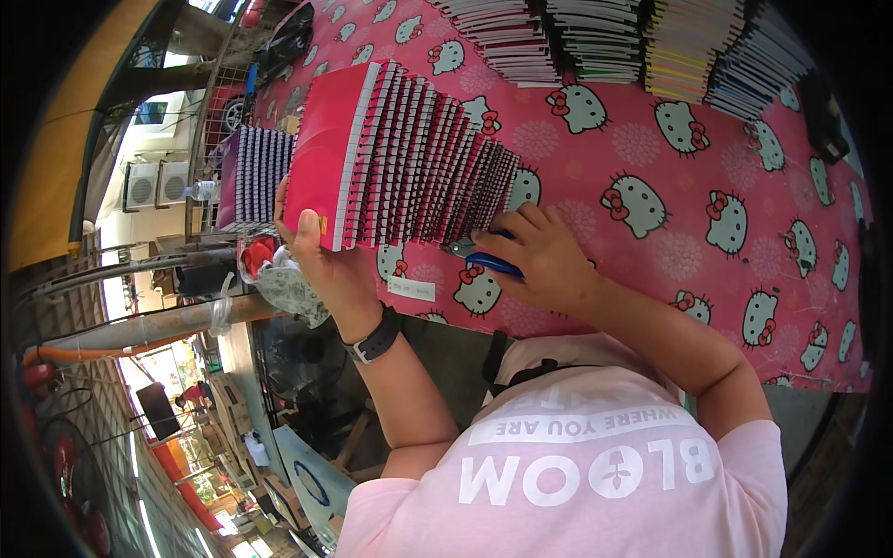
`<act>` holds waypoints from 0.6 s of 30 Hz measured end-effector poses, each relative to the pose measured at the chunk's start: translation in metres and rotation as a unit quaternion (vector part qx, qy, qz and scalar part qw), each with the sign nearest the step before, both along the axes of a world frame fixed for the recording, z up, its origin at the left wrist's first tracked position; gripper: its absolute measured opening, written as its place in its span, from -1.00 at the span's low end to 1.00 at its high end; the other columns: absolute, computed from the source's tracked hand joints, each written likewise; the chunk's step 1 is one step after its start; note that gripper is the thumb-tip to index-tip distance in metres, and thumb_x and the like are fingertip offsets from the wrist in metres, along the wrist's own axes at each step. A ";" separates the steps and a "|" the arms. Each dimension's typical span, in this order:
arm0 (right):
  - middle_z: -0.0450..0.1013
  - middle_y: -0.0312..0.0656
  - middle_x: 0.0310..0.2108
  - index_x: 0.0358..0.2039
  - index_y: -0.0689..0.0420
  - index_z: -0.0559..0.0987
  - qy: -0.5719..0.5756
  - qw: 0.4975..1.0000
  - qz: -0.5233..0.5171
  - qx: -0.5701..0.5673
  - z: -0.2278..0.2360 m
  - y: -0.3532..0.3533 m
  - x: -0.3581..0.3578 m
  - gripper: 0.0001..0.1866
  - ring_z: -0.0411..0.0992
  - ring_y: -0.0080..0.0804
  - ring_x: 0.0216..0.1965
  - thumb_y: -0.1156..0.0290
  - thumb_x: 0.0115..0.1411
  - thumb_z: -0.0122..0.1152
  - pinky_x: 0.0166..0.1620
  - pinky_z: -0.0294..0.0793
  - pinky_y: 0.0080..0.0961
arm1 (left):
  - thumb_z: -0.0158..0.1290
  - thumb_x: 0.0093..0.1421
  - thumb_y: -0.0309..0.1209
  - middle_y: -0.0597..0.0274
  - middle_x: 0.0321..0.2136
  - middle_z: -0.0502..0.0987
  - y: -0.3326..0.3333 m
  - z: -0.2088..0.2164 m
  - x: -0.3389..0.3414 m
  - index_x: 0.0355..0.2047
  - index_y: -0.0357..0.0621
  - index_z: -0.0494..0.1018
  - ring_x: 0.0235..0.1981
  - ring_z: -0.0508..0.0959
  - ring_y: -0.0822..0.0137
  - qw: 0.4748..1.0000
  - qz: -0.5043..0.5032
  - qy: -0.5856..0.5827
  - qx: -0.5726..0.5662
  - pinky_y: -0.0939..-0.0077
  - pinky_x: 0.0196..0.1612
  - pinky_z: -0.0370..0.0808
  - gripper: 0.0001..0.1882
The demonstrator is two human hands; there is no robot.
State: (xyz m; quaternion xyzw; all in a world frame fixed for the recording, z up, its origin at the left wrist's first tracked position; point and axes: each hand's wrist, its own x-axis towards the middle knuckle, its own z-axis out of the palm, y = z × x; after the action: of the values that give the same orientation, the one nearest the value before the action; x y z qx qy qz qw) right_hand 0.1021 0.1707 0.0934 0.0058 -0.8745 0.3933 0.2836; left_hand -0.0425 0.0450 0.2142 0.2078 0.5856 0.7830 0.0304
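Note:
A long fanned row of red spiral notebooks (327, 153) with black wire coils lies across the left of the table, its coils facing right. My left hand (321, 270) grips the near edge of the top notebook, thumb on the red cover and fingers behind it. In my right hand (549, 256) is a pair of pliers (496, 265) with blue handles. Their metal jaws sit at the near ends of the coils, toward the right end of the row. Whether the jaws pinch a wire is too small to tell.
A pink cloth printed with white cats (651, 251) covers the table. Purple spiral notebooks (260, 177) stand stacked at the left. More notebook stacks (595, 42) line the far side. A white paper slip (411, 289) lies near the front edge. A patterned cloth bundle (291, 288) hangs at the left.

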 end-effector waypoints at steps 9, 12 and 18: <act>0.38 -0.18 -0.32 -0.23 0.08 0.54 -0.126 0.931 0.102 -0.326 -0.003 -0.003 0.001 -0.63 0.35 -0.25 -0.22 0.30 -0.13 0.30 -0.28 0.41 -0.40 | -0.06 0.12 -0.27 0.03 -0.01 0.31 0.001 0.000 0.001 0.08 -0.13 0.16 0.00 0.40 0.14 1.000 -0.009 0.003 -0.001 0.21 0.02 0.43 -0.48; 0.39 -0.18 -0.33 -0.25 0.07 0.55 0.001 1.000 -0.022 0.005 -0.001 0.001 0.005 -0.64 0.35 -0.25 -0.22 0.33 -0.13 0.30 -0.26 0.41 -0.40 | -0.06 0.12 -0.27 0.03 -0.01 0.31 -0.002 0.000 -0.004 0.08 -0.13 0.16 0.00 0.40 0.15 1.000 -0.012 -0.009 0.003 0.22 0.02 0.43 -0.48; 0.40 -0.18 -0.33 -0.26 0.08 0.55 -0.131 0.941 0.123 -0.287 -0.015 0.010 -0.001 -0.65 0.36 -0.25 -0.22 0.33 -0.14 0.31 -0.23 0.41 -0.32 | -0.05 0.12 -0.28 0.04 -0.02 0.32 0.002 0.000 -0.001 0.08 -0.15 0.16 -0.01 0.40 0.16 1.000 -0.002 0.012 -0.006 0.21 0.02 0.43 -0.48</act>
State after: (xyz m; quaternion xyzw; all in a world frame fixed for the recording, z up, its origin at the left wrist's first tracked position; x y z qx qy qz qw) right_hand 0.1007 0.1809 0.0781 -0.0200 -0.7467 0.6565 0.1053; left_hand -0.0432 0.0468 0.2139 0.2178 0.5902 0.7769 0.0259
